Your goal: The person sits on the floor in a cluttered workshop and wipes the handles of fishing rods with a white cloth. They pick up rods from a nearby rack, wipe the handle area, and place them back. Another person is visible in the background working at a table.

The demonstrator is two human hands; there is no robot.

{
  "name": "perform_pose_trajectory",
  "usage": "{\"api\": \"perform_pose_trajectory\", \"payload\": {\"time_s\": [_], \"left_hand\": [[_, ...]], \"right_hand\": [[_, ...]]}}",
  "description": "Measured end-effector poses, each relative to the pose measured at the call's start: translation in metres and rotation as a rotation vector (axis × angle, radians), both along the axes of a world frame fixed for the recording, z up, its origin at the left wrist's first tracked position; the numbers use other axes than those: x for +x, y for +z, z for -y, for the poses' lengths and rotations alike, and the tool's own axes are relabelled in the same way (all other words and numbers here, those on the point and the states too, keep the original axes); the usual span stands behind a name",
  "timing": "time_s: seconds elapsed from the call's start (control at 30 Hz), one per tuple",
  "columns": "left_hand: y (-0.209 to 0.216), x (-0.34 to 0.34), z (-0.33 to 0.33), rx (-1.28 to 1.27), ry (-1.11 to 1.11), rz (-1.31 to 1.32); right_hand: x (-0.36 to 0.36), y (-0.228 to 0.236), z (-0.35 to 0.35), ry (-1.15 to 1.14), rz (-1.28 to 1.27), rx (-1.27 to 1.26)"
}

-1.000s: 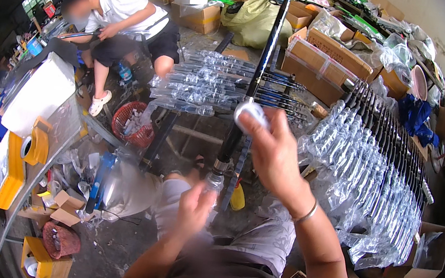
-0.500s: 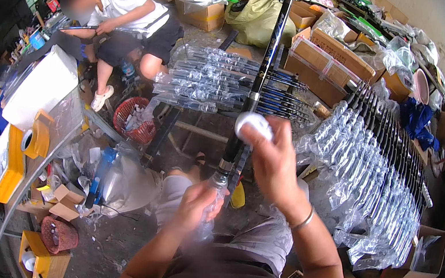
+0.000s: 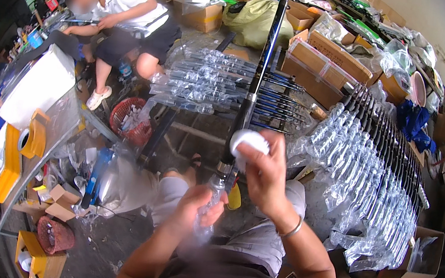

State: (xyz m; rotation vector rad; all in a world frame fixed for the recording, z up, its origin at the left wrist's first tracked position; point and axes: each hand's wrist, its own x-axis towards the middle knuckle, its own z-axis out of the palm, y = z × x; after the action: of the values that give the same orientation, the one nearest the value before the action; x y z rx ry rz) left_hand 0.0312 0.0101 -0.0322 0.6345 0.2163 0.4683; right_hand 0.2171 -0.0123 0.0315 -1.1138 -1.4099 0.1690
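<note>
A black fishing rod [image 3: 257,77] stands up in front of me, its upper end pointing away. Clear plastic wraps the butt end. Around that wrapped end my left hand [image 3: 196,204] is closed, with the plastic sleeve [image 3: 206,221] hanging below the fingers. My right hand [image 3: 268,175] pinches a white rounded wad [image 3: 250,142] against the side of the rod, above the left hand. Blur hides whether the wad is cloth or a small roll.
Plastic-wrapped rods [image 3: 202,80] lie on a rack ahead; several more [image 3: 379,181] lean at right. A seated person [image 3: 129,13] holds a rod at far left. Red basket [image 3: 131,120], tape roll [image 3: 33,141] on the left bench and cardboard boxes [image 3: 327,68] stand around.
My right hand and the white wad have shifted slightly down along the rod. My left hand keeps its grip. The seated person's arm has stretched out further along their rod.
</note>
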Motion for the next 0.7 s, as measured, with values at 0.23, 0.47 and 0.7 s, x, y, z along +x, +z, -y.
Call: {"api": "perform_pose_trajectory", "payload": {"time_s": [0.23,0.47,0.7], "left_hand": [[0.0,-0.005,-0.012,0.007,-0.024,0.024],[-0.013,0.009,-0.016,-0.137,-0.169,0.201],[-0.001,0.003,-0.025,0.064,0.038,0.056]], "right_hand": [[0.028,-0.003,-0.014,0.072,-0.265,0.012],[0.016,-0.005,-0.047,0.434,-1.131,0.024],[-0.014,-0.049,-0.011,0.467,-0.843,-0.243]]}}
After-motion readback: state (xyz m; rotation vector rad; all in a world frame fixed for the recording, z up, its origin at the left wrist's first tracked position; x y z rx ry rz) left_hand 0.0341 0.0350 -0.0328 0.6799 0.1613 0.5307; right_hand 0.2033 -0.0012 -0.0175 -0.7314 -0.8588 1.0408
